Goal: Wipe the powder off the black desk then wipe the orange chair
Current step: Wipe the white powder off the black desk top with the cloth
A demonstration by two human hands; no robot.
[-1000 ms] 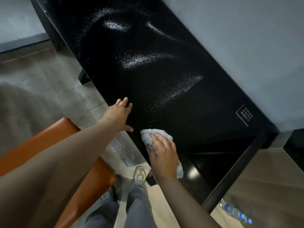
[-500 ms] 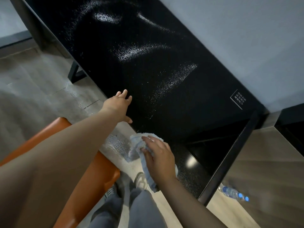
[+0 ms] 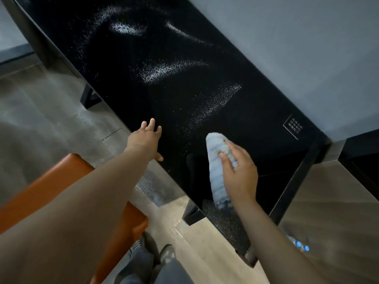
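Presently the right grip (image 3: 240,171) holds a pale blue-and-white cloth (image 3: 215,167) between thumb and bent fingers, pressing it onto the black counter (image 3: 256,111) near its front edge, just short of the nearest streak of white powder (image 3: 215,103). The left grip (image 3: 146,139) lies spread at the counter's front edge, fingers straight and holding nothing, well apart from the cloth. More streaks of powder lie farther along the top, and the orange chair (image 3: 51,181) stands beside the counter, beneath the left forearm
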